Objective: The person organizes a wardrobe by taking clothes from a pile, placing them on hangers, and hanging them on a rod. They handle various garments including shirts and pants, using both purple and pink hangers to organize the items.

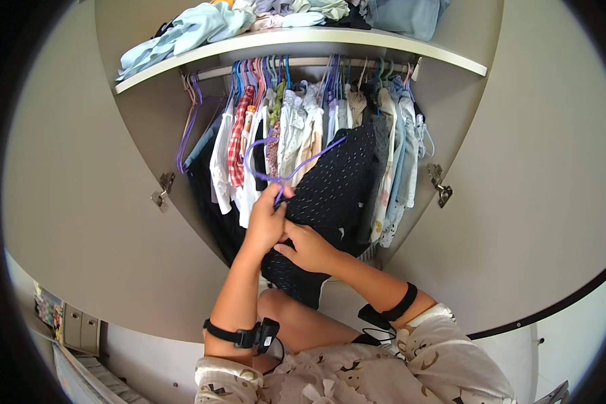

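Note:
A black garment with small white dashes (pixel 328 187) is spread in front of the hanging clothes. A purple clothes hanger (pixel 278 178) is partly inside it, one arm lying over the cloth and its curved end outside. My left hand (pixel 268 214) grips the hanger together with a bit of the dark cloth. Just below and right, my right hand (pixel 305 247) rests against the garment, touching my left hand; its fingertips are partly hidden, so its hold is unclear.
Behind, shirts and other clothes (pixel 293 121) hang close together on a metal rail (pixel 303 61). Bare hangers (pixel 189 121) hang at the rail's left end. A white shelf (pixel 303 36) above bears heaped clothes (pixel 207 25). Wardrobe doors with metal hinges (pixel 438 184) stand open on both sides.

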Demonstrator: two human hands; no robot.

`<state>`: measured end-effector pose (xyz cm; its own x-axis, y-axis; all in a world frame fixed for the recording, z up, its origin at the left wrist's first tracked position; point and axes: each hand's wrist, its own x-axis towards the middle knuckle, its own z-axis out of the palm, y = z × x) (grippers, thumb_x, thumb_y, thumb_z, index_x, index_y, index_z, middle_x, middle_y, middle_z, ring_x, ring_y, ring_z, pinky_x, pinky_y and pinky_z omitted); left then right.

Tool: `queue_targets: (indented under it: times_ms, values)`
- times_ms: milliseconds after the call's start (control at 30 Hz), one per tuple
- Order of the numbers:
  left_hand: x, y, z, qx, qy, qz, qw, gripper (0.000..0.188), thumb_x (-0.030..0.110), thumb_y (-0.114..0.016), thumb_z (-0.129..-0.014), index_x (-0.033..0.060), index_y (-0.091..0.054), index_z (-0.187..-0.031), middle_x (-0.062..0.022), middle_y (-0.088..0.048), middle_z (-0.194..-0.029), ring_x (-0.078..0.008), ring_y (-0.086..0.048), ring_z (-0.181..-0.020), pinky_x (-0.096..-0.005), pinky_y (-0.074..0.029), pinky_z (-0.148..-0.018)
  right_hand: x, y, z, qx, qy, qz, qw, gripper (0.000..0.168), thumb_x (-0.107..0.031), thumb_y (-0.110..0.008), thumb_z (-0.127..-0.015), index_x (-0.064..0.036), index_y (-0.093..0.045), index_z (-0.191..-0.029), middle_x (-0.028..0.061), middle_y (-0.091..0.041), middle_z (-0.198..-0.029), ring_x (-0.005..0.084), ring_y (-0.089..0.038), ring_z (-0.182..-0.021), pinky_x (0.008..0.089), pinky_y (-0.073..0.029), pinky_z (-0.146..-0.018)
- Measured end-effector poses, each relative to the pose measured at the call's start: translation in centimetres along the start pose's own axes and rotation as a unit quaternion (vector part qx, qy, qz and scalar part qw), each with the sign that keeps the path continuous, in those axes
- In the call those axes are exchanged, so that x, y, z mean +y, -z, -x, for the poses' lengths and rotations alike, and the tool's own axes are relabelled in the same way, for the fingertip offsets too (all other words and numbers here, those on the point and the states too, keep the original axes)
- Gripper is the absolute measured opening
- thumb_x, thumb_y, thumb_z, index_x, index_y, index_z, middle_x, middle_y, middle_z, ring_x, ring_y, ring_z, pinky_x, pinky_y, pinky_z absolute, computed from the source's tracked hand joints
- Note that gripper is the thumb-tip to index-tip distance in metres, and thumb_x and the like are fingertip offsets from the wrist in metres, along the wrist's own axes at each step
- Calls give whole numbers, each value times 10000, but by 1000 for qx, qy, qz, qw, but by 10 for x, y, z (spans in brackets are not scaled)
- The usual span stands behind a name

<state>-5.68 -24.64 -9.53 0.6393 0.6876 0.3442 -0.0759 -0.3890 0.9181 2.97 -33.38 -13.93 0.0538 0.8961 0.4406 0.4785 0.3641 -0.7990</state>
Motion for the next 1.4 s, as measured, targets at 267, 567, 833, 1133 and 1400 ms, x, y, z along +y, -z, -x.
queue_targets:
  times_ms: [267, 567, 833, 1133, 1400]
  values:
    - [-20, 107, 99, 113, 56, -8, 992, 254, -162, -443, -776, 67, -442, -887, -84, -536, -1029, -178, -477, -1040, -257, -309, -929, -17, 0, 10, 128, 49, 116, 984, 114, -18, -590, -766, -34, -543, -869, 128, -552, -832, 320, -553, -782, 370, -451, -696]
    - [13, 147, 140, 75, 79, -76, 991, 267, -161, -430, -778, 60, -458, -925, -108, -560, -1137, -188, -484, -1092, -270, -315, -961, 7, 81, -63, 241, 101, 457, 850, 367, 51, -495, -737, -53, -560, -1083, 176, -520, -1184, 338, -472, -1130, 391, -392, -933]
    - [9, 129, 132, -15, 92, -80, 992, 289, -144, -440, -762, 55, -465, -971, -106, -562, -1159, -195, -490, -1090, -295, -342, -966, 60, 139, -147, -55, 30, 715, 696, 297, -167, -598, -780, -140, -635, -1074, 98, -453, -1338, 300, -298, -1320, 539, -219, -1047]
    - [19, 113, 116, -110, 90, -129, 981, 289, -114, -445, -742, 36, -449, -990, -124, -551, -1173, -213, -490, -1100, -309, -352, -958, 53, 165, -157, -284, 3, 742, 608, 255, -164, -622, -670, -143, -666, -920, 66, -655, -962, 193, -553, -1039, 367, -261, -1042]
    - [20, 70, 76, -209, 53, -97, 972, 293, -92, -468, -739, 42, -431, -996, -130, -541, -1162, -197, -458, -1106, -324, -320, -984, 51, 223, -114, -268, -6, 754, 599, 289, -152, -650, -587, -110, -673, -872, 122, -647, -911, 214, -590, -957, 307, -283, -1021]
